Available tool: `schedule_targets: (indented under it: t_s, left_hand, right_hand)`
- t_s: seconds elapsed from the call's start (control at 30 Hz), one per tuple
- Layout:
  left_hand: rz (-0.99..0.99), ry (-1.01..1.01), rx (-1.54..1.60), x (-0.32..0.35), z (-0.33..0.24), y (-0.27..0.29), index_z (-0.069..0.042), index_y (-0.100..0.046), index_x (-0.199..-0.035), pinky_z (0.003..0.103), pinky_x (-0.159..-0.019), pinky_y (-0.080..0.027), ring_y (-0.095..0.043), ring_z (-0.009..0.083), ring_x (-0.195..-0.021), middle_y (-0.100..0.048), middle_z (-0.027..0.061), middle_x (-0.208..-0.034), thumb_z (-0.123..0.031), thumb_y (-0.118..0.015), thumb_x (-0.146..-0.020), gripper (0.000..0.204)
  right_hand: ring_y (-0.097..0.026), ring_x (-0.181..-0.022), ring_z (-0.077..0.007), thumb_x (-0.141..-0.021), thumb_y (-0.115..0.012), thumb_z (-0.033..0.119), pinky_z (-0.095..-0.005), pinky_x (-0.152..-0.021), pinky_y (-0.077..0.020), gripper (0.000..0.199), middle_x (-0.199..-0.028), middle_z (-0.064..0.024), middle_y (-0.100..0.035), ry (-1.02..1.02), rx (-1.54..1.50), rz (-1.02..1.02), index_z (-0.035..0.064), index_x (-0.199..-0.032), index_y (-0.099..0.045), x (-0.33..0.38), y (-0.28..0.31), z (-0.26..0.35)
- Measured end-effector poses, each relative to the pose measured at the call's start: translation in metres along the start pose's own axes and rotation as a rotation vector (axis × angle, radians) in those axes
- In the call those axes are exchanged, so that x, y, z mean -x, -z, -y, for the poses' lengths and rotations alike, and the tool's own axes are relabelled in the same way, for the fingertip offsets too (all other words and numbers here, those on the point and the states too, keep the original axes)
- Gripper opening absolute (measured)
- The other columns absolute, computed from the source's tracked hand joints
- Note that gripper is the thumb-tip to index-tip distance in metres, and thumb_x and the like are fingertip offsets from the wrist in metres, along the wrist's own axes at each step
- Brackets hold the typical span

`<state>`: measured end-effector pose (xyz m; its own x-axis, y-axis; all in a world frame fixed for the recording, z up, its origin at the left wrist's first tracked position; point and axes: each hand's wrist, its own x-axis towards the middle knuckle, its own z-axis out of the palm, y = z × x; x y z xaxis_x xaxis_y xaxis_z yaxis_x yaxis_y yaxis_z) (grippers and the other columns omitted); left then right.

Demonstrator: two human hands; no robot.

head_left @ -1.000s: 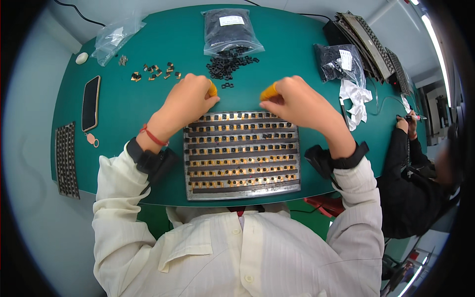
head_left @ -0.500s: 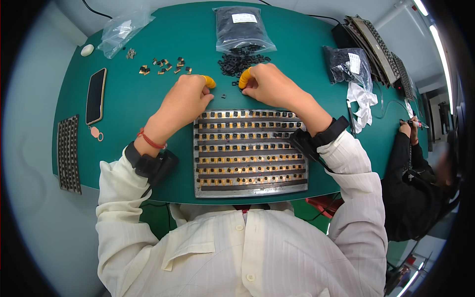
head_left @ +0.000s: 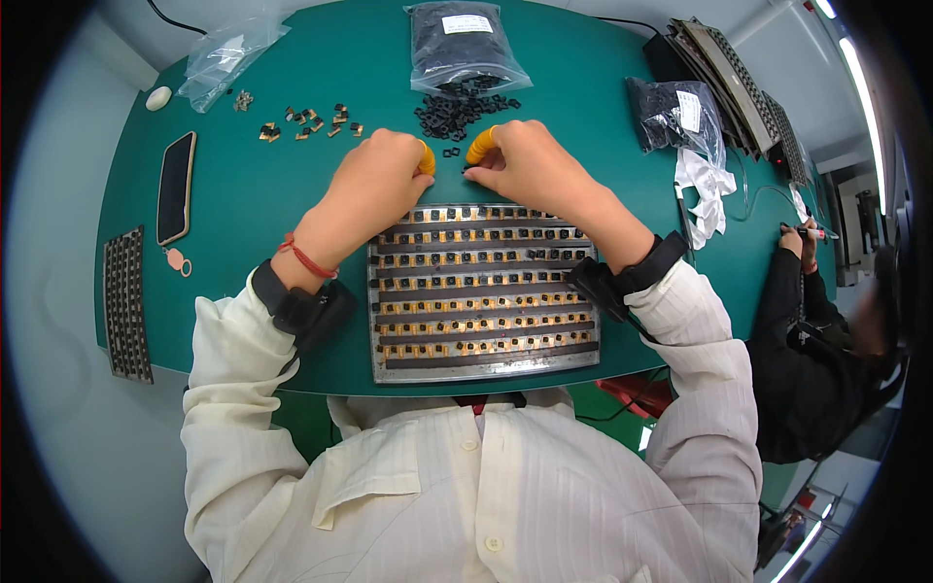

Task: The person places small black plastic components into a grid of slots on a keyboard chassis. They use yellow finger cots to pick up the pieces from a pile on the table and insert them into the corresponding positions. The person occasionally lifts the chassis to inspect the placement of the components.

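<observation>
My left hand (head_left: 384,175) is closed in a pinch just beyond the far edge of a metal tray (head_left: 486,367), a yellow finger cot on its index finger. What its fingertips hold, if anything, is hidden. My right hand (head_left: 530,167), also with a yellow finger cot, pinches a small black part (head_left: 466,170) at its fingertips. Two loose black pieces (head_left: 451,153) lie between the hands. Beyond them spreads a pile of small black parts (head_left: 452,117). Rows of small black parts on gold-coloured pieces (head_left: 476,282) fill the tray.
An open bag of black parts (head_left: 462,49) stands behind the pile. Gold-and-black pieces (head_left: 306,121), a phone (head_left: 176,189) and another filled strip tray (head_left: 126,306) are left. A second bag (head_left: 675,115), crumpled white paper (head_left: 705,189) and stacked trays (head_left: 714,83) are right, near a co-worker (head_left: 802,360).
The whole view has shifted slightly. My left hand has moved right, over the spot where a loose black piece lay. My right hand has drawn a little away from the pile.
</observation>
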<state>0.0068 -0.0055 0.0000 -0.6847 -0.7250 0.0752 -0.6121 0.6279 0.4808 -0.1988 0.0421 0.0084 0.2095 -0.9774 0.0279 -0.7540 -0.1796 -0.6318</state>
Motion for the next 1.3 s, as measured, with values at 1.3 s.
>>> schedule_targets:
  t_s: [1.3]
  left_hand:
    - [-0.012, -0.061, -0.27, 0.156, -0.054, -0.004, 0.005, -0.063, -0.064, 0.039, -0.06, -0.042, -0.049, 0.0291, -0.061, -0.052, 0.0114, -0.068, -0.012, -0.073, -0.082, 0.027]
  right_hand:
    - [-0.062, -0.079, -0.0324, -0.078, -0.074, 0.005, -0.0391, -0.069, -0.0511, 0.017, -0.094, -0.0156, -0.06, -0.095, 0.127, -0.07, -0.0073, -0.088, -0.067, 0.181, 0.015, 0.008]
